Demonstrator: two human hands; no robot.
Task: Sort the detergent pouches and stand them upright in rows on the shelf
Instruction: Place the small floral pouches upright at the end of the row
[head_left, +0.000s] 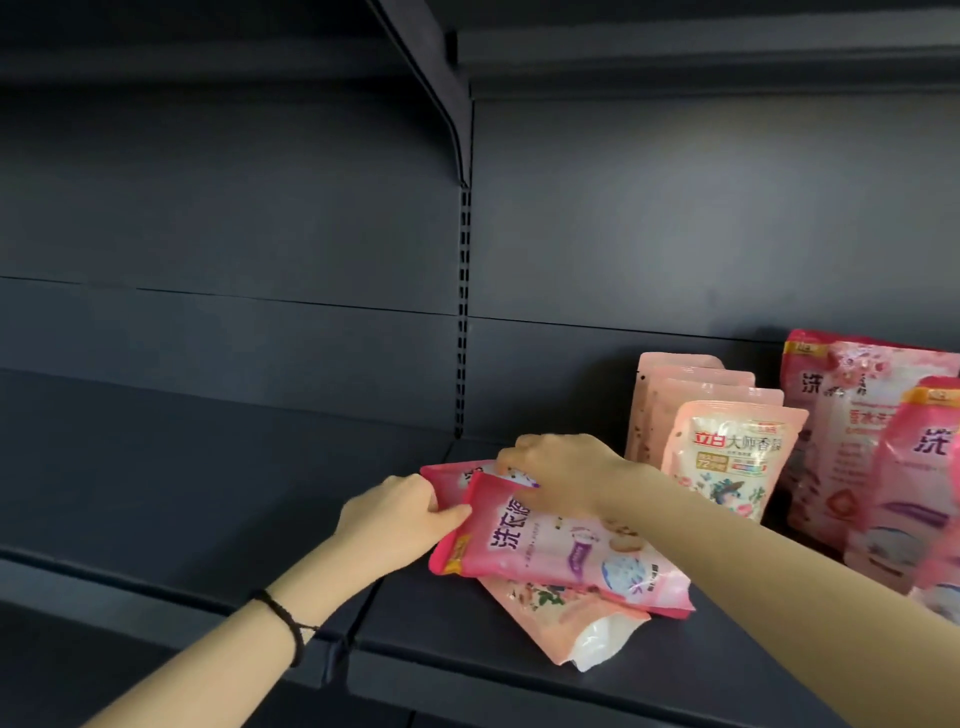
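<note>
Right-edge pink pouches (932, 467) cut off by frame; lying pale pouch (550, 613) half hidden under top pink pouch (545, 551).

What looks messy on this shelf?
Three pouches lie flat in a crooked pile on the shelf: a bright pink pouch on top, another pink pouch behind it, a pale peach pouch underneath. The upright pouches on the right stand in rows. The left hand and right hand grip the top one.
</note>
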